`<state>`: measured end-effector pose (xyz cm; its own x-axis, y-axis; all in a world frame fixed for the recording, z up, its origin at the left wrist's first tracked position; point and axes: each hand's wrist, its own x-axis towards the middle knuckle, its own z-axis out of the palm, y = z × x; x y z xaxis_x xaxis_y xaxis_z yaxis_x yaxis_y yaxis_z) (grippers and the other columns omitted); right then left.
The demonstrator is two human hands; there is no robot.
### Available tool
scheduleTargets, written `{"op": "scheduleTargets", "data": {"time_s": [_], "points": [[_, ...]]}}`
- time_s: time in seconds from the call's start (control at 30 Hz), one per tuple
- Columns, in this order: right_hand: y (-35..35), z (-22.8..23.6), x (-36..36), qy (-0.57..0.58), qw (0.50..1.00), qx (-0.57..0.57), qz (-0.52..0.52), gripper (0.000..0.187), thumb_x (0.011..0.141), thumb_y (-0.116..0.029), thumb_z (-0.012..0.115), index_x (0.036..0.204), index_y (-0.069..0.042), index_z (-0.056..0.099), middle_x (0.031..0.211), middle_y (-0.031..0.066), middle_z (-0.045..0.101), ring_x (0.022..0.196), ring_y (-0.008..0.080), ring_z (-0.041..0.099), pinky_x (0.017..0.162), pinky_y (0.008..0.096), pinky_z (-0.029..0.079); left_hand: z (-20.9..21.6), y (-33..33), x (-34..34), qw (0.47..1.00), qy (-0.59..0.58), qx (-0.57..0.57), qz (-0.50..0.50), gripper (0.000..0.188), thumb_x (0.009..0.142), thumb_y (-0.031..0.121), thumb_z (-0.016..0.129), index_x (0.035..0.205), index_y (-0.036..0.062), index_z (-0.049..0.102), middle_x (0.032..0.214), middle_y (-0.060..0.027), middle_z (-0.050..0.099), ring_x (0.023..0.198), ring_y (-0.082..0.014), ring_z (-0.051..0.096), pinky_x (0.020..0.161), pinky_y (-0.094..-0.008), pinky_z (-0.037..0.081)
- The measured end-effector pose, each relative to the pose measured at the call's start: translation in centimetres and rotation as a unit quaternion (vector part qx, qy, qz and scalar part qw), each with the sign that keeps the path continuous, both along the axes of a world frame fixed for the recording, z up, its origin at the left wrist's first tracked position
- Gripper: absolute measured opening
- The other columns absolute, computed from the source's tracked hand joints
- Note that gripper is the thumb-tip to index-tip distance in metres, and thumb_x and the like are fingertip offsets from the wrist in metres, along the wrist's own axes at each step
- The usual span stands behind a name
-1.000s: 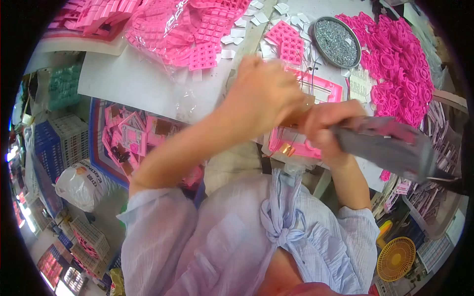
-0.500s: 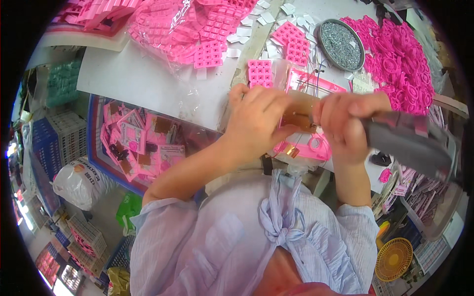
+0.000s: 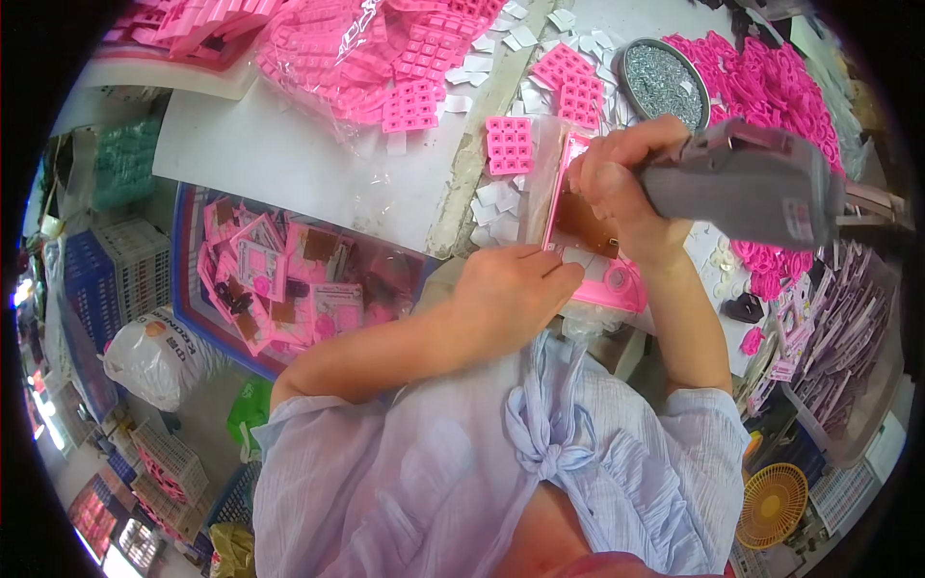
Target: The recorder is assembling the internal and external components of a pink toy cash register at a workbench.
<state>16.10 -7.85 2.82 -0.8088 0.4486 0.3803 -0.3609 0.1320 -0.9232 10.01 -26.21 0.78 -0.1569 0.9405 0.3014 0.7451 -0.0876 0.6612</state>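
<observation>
A pink plastic case (image 3: 552, 214) lies on the table in front of me, with a shiny brown board (image 3: 584, 227) set in it. My left hand (image 3: 511, 297) rests at the case's near left edge, fingers curled and pressed against it. My right hand (image 3: 631, 188) is wrapped round a dark grey electric screwdriver (image 3: 747, 183) above the far part of the case. The screwdriver's tip is hidden by that hand. Clear plastic wrap (image 3: 590, 320) bunches under the case's near end.
A round pan of small screws (image 3: 665, 85) stands beyond the case, beside a pile of magenta plastic parts (image 3: 737, 82). Pink keypads (image 3: 508, 144) and white paper pieces (image 3: 489, 207) lie to the left. A blue-rimmed bin (image 3: 180, 252) at left holds several pink cases.
My left hand has let go of the brown board, now down in the case, and has moved nearer to me. My right hand has carried the screwdriver farther away and slightly left.
</observation>
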Motion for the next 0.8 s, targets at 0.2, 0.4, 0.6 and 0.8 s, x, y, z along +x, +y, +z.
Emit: {"op": "scheduleTargets", "data": {"time_s": [0.2, 0.4, 0.6, 0.8], "points": [[0.7, 1.8, 1.5, 0.069, 0.991, -0.114, -0.026, 0.036, 0.085, 0.000, 0.072, 0.118, 0.002, 0.058, 0.086, 0.0059, 0.064, 0.077, 0.0118, 0.062, 0.071, 0.0270, 0.052, -0.2, 1.8, -0.6, 0.990, -0.116, 0.071, 0.038, 0.016, 0.079, 0.000, 0.075, 0.091, 0.0037, 0.066, 0.082, -0.0085, 0.066, 0.068, -0.0221, 0.065, 0.059, -0.0320, 0.053], [0.2, 1.8, 6.0, -0.282, 0.956, 0.079, -0.006, 0.033, 0.085, -0.002, 0.069, 0.118, -0.005, 0.065, 0.091, 0.0042, 0.064, 0.083, 0.0130, 0.061, 0.072, 0.0287, 0.052, -1.3, 2.6, -0.7, 0.984, -0.167, 0.058, 0.031, 0.021, 0.074, -0.006, 0.074, 0.091, 0.0039, 0.065, 0.080, -0.0072, 0.065, 0.066, -0.0180, 0.063, 0.058, -0.0297, 0.051], [-0.3, 1.5, 7.0, -0.277, 0.942, 0.192, -0.005, 0.022, 0.084, -0.001, 0.067, 0.106, -0.002, 0.068, 0.085, 0.0099, 0.064, 0.069, 0.0188, 0.059, 0.065, 0.0308, 0.049, -0.8, 3.7, -0.3, 0.989, -0.131, 0.055, 0.035, 0.020, 0.074, -0.003, 0.074, 0.089, 0.0041, 0.062, 0.081, -0.0069, 0.064, 0.067, -0.0187, 0.062, 0.061, -0.0313, 0.051], [-1.4, 0.6, 7.9, -0.279, 0.958, 0.034, -0.048, 0.028, 0.087, 0.002, 0.063, 0.114, -0.002, 0.063, 0.085, 0.0067, 0.065, 0.072, 0.0138, 0.060, 0.066, 0.0269, 0.050, -1.0, 4.4, 0.4, 0.987, -0.144, 0.046, 0.061, 0.026, 0.075, -0.003, 0.069, 0.098, 0.0053, 0.058, 0.087, -0.0110, 0.062, 0.079, -0.0320, 0.062, 0.068, -0.0412, 0.050]]}}
